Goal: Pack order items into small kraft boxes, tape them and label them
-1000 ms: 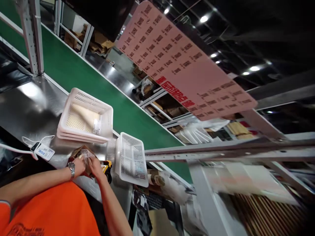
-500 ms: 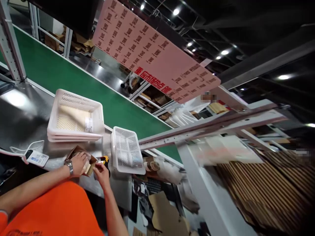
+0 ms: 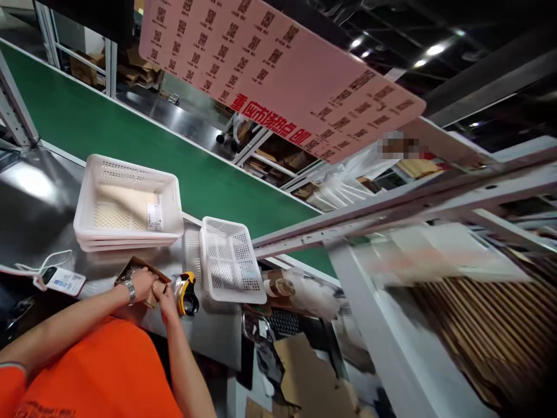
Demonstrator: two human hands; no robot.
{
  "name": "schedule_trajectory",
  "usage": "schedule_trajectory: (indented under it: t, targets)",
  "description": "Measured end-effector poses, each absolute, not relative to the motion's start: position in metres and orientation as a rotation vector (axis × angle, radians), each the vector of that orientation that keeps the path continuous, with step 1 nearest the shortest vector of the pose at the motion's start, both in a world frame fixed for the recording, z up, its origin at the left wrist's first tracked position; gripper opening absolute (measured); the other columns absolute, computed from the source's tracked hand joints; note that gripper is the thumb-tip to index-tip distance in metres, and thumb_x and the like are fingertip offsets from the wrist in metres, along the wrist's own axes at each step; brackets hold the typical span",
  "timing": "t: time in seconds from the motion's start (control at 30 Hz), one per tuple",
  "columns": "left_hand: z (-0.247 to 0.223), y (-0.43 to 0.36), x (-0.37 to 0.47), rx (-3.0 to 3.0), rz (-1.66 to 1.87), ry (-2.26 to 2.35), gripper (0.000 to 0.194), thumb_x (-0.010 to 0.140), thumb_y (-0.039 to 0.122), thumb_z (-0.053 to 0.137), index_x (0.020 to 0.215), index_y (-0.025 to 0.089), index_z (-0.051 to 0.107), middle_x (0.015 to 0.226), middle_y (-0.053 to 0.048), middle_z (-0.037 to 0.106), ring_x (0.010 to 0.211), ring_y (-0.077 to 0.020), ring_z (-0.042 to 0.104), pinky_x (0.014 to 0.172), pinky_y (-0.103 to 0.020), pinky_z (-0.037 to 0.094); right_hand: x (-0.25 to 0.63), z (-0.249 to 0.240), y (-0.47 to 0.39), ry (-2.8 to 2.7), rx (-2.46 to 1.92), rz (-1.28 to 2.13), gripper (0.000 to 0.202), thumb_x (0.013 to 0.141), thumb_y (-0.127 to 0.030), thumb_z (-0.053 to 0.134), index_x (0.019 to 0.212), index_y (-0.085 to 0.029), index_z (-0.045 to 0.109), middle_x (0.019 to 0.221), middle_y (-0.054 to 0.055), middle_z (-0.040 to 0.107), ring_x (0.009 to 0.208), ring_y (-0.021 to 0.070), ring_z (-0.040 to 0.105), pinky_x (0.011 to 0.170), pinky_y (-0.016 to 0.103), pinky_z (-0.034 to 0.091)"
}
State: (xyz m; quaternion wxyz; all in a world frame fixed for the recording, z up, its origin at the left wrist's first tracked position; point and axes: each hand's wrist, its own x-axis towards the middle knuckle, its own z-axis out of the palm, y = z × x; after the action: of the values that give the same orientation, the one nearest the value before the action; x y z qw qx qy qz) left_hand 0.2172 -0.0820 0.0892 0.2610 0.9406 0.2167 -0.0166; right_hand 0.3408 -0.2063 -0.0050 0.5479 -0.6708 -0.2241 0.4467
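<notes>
A small open cardboard box point(image 3: 138, 263) sits on the metal bench close to my body. My left hand point(image 3: 143, 284), with a metal watch at the wrist, reaches over the box with its fingers bent at the opening. At the box's right end, my right hand point(image 3: 166, 302) has its fingers closed on the cardboard edge. Both hands nearly meet there, and what lies inside the box is mostly hidden. Just right of my right hand stands a yellow and black tape dispenser point(image 3: 187, 294).
Stacked white baskets point(image 3: 128, 235) stand behind the box, and another white basket point(image 3: 230, 293) is to the right. A white handheld device point(image 3: 64, 281) with a cable lies left. Beyond runs a green conveyor belt point(image 3: 187, 168). Cardboard sheets point(image 3: 304, 371) are at lower right.
My right hand has moved left, away from the tape dispenser and onto the box's end, close against my left hand. The whole view has shifted slightly.
</notes>
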Motion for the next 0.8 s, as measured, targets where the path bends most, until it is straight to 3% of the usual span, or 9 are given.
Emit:
schedule_trajectory:
  t: [0.13,0.23,0.37,0.43,0.5,0.57,0.63,0.73,0.8]
  targets:
    - [0.073,-0.082,0.176,2.515,0.242,0.731,0.048,0.105,0.02,0.049,0.146,0.016,0.073,0.142,-0.02,0.078,0.133,-0.0334,0.072,0.12,-0.048,0.055,0.343,-0.007,-0.206,-0.397,-1.554,1.064,0.07,0.068,-0.053,0.089,0.127,-0.023,0.068,0.12,0.01,0.083,0.109,0.0306,0.078,0.105,0.047,0.063]
    - [0.056,-0.082,0.145,2.42,0.525,1.101,0.054,0.104,0.028,0.054,0.154,0.013,0.067,0.149,-0.023,0.074,0.145,-0.0407,0.065,0.124,-0.061,0.052,0.342,-0.005,-0.201,-0.305,-1.541,1.085,0.067,0.063,-0.047,0.094,0.121,-0.023,0.071,0.116,0.009,0.084,0.108,0.0302,0.078,0.104,0.046,0.063]
    - [0.043,-0.09,0.13,2.451,0.269,0.941,0.037,0.104,0.036,0.057,0.116,0.015,0.084,0.149,-0.025,0.075,0.144,-0.0458,0.064,0.126,-0.065,0.049,0.34,-0.002,-0.195,-0.268,-1.541,1.109,0.064,0.061,-0.042,0.097,0.116,-0.022,0.073,0.112,0.009,0.086,0.105,0.03,0.079,0.099,0.045,0.064]
    - [0.044,-0.092,0.132,2.474,0.196,0.851,0.041,0.103,0.049,0.064,0.107,0.015,0.085,0.152,-0.028,0.072,0.149,-0.0486,0.059,0.13,-0.065,0.044,0.341,0.001,-0.195,-0.259,-1.551,1.116,0.061,0.06,-0.04,0.098,0.113,-0.022,0.074,0.11,0.008,0.086,0.103,0.0288,0.079,0.097,0.042,0.064]
    - [0.045,-0.088,0.138,2.444,0.186,0.887,0.053,0.092,0.062,0.079,0.116,0.015,0.082,0.148,-0.028,0.072,0.145,-0.05,0.06,0.125,-0.064,0.048,0.344,0.004,-0.196,-0.26,-1.546,1.128,0.064,0.057,-0.04,0.1,0.113,-0.022,0.075,0.108,0.006,0.086,0.102,0.0277,0.079,0.095,0.04,0.064]
    - [0.043,-0.08,0.147,2.325,0.204,1.032,0.062,0.08,0.063,0.092,0.119,0.018,0.077,0.14,-0.023,0.074,0.135,-0.0472,0.066,0.118,-0.059,0.053,0.349,0.008,-0.197,-0.25,-1.515,1.187,0.07,0.056,-0.045,0.101,0.117,-0.022,0.075,0.111,0.006,0.086,0.101,0.027,0.079,0.09,0.038,0.064]
    - [0.036,-0.07,0.155,2.177,0.22,1.202,0.069,0.07,0.059,0.099,0.12,0.019,0.073,0.134,-0.02,0.074,0.129,-0.0448,0.069,0.114,-0.056,0.056,0.352,0.012,-0.198,-0.195,-1.462,1.292,0.073,0.063,-0.061,0.097,0.121,-0.023,0.076,0.112,0.008,0.086,0.097,0.0275,0.079,0.079,0.038,0.064]
    - [0.021,-0.061,0.161,1.984,0.247,1.332,0.104,0.053,0.056,0.106,0.138,0.014,0.064,0.141,-0.025,0.07,0.136,-0.0505,0.067,0.116,-0.058,0.055,0.351,0.013,-0.199,-0.112,-1.404,1.356,0.078,0.078,-0.086,0.074,0.12,-0.021,0.078,0.105,0.012,0.085,0.09,0.0292,0.079,0.071,0.038,0.062]
    - [0.011,-0.059,0.16,1.892,0.291,1.304,0.125,0.048,0.053,0.107,0.153,0.013,0.055,0.151,-0.028,0.066,0.145,-0.0524,0.062,0.121,-0.059,0.052,0.347,0.011,-0.203,-0.112,-1.408,1.289,0.073,0.076,-0.08,0.078,0.121,-0.022,0.078,0.106,0.01,0.084,0.091,0.0284,0.078,0.072,0.037,0.061]
